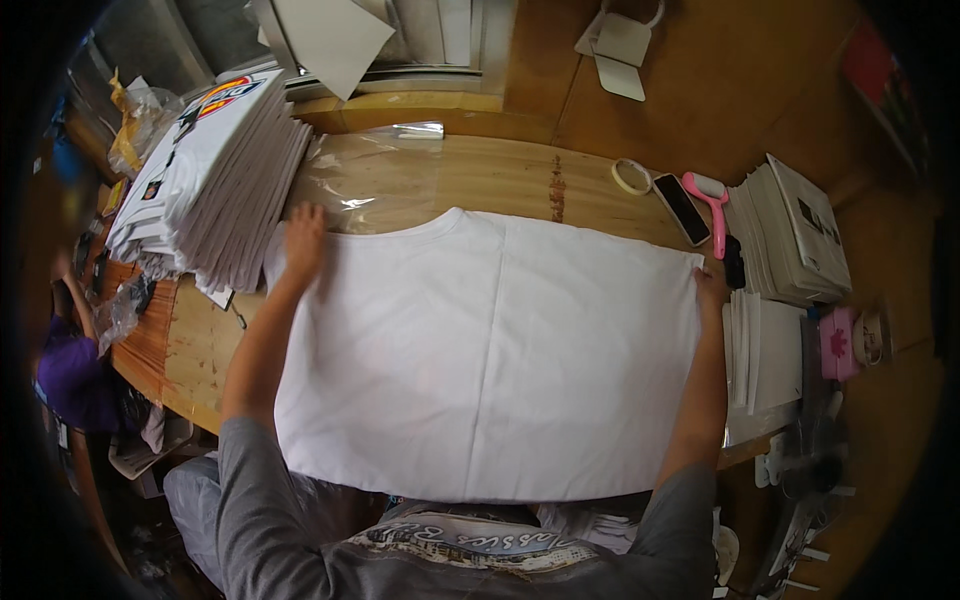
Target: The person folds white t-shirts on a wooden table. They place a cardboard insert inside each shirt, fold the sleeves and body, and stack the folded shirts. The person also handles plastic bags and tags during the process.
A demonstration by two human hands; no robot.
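A white T-shirt (480, 350) lies spread over the table in front of me, with a crease running down its middle. Its lower edge hangs at my body. My left hand (305, 240) rests on its upper left edge, fingers stretched out and lying on the cloth. At the upper right corner, my right hand (709, 287) is closed on the shirt's edge; its fingertips are partly hidden. Right beside my left hand rises a tall stack of folded white T-shirts (215, 180), the top one with a colourful print. A clear plastic bag (375, 175) lies flat just beyond the shirt.
On the right of the wooden table (500, 160) are a tape roll (631, 177), a phone (681, 210), a pink lint roller (715, 210) and stacked white packs (790, 235). A pink box (838, 343) stands farther right. Another person in purple (75, 370) is at the far left.
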